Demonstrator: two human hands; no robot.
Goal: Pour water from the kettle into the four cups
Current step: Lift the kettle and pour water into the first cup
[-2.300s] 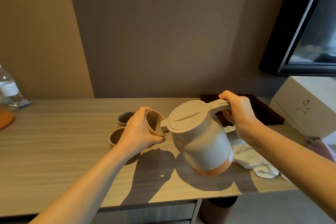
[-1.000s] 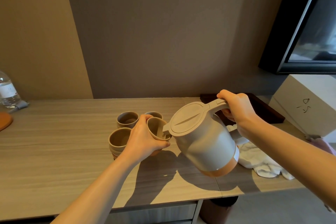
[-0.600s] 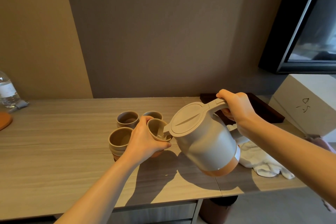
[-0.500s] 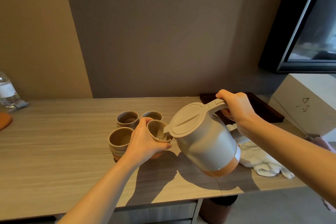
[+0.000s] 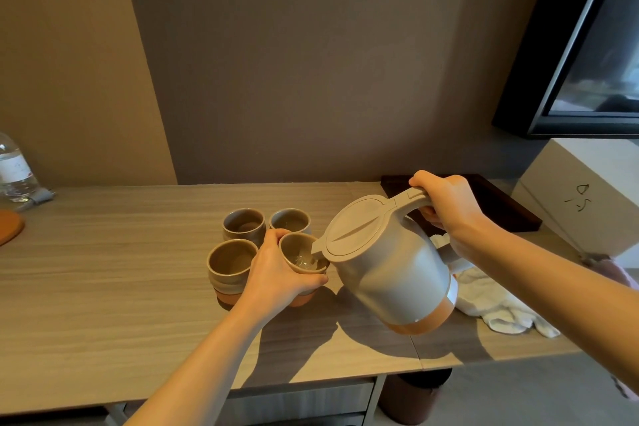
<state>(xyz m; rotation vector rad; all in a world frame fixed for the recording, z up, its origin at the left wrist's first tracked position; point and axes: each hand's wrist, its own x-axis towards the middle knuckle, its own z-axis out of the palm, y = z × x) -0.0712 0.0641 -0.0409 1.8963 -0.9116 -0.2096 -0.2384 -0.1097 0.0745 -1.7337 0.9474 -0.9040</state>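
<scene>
firmly: left grip wraps cup; right grip clasps kettle handle.

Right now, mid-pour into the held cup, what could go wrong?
The kettle spout sits right at the rim of the held cup, so the stream could miss and hit the left hand wrapped round it. The cup seems tilted, so it may spill onto the table. Three neighbouring cups crowd close.
</scene>
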